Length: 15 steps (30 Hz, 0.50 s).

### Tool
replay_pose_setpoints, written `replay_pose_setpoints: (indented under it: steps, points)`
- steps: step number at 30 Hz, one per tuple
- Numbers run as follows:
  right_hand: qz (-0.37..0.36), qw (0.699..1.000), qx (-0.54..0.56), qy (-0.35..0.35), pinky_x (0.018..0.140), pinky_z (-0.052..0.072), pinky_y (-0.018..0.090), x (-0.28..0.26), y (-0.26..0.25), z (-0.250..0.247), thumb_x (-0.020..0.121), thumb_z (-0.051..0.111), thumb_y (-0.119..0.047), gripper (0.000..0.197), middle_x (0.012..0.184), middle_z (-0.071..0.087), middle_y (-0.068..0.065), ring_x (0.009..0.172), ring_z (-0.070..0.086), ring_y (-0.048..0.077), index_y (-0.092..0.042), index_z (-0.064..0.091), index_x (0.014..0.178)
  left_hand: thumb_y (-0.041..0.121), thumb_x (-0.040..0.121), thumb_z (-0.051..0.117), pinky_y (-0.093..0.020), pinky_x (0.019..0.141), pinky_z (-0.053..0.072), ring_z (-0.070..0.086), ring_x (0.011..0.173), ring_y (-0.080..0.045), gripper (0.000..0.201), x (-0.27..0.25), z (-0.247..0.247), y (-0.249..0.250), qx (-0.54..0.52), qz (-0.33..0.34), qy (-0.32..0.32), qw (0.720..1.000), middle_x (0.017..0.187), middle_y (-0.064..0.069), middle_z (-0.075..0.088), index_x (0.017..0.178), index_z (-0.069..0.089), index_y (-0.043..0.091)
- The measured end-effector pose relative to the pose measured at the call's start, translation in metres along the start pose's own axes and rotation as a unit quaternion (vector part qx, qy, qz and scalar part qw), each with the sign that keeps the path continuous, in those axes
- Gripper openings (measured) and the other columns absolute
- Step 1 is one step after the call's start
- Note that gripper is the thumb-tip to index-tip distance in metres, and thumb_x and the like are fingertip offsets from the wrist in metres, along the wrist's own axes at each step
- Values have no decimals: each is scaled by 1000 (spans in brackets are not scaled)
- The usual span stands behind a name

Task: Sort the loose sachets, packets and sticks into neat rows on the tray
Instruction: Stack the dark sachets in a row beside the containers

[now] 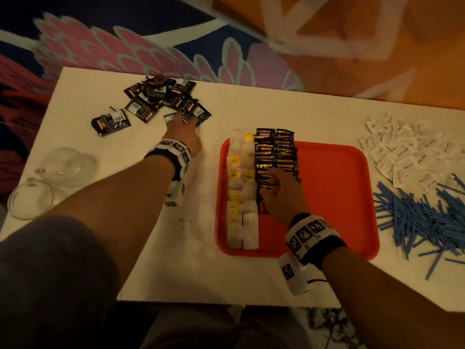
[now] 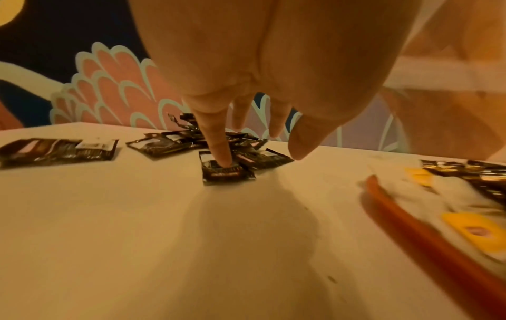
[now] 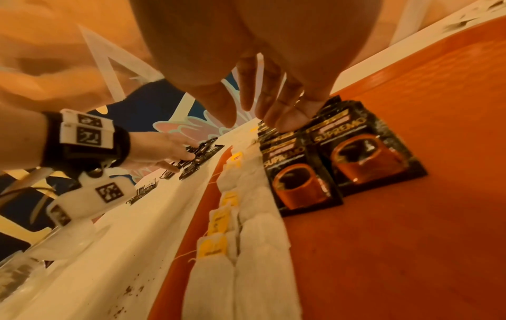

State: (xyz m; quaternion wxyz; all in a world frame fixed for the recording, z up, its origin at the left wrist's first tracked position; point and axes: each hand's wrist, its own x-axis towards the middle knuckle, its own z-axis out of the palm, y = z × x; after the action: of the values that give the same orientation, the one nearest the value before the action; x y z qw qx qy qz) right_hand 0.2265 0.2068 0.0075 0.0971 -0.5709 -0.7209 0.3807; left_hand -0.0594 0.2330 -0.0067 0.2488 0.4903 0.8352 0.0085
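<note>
Tea bags [image 1: 242,197] and two coffee rows fill my tray's [image 1: 334,197] left side. My left hand [image 1: 185,137] — fingers spread — presses a loose coffee sachet [image 2: 226,171] near the desk's far-left corner; my right hand [image 1: 283,195], fingers straight, steadies the rows. White packets [image 1: 402,152] and blue sticks [image 1: 422,222] wait — roughly half remains.

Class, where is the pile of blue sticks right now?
In the head view, the blue sticks lie loose on the table's right side, beside the red tray and below the white sachets.

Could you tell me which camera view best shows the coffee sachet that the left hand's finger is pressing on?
The left wrist view: the index finger presses straight down on the coffee sachet, lying flat on the white table. The head view shows the left hand covering it; the right wrist view shows only a distant blur.
</note>
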Motion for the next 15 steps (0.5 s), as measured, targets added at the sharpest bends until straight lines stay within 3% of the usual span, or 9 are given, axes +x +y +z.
replay_pose_setpoints:
  steps: [5, 9, 12, 15]
  points:
    - [19, 1000, -7, -8, 75, 46, 25, -1, -28, 32, 89, 66, -16, 34, 104, 58, -4, 86, 56, 11, -20, 59, 121, 24, 96, 52, -52, 123, 12, -9, 151, -39, 76, 43, -18, -21, 40, 39, -67, 996, 166, -4, -14, 158, 9, 34]
    - [26, 999, -3, -26, 72, 49, 23, 2, -52, 52, 90, 65, -16, 32, 104, 60, -5, 89, 60, 11, -22, 59, 121, 32, 102, 45, -55, 122, 13, -7, 152, -38, 71, 52, -15, -40, 77, 41, -142, 986, 165, -1, -17, 158, 2, 37]
    - [38, 998, -1, -47, 70, 49, 21, 3, -69, 65, 90, 64, -16, 31, 103, 61, -6, 91, 61, 12, -24, 60, 120, 36, 104, 39, -56, 122, 15, -6, 152, -38, 64, 36, -2, -59, 64, 60, -149, 985, 165, 1, -19, 158, 4, 36]
    - [38, 997, -18, -67, 81, 47, 24, 8, -86, 79, 89, 64, -16, 34, 104, 61, -6, 93, 58, 12, -24, 59, 122, 33, 103, 42, -56, 120, 20, -8, 152, -36, 66, 3, 16, -76, 50, 89, -139, 985, 165, 2, -19, 158, 6, 36]
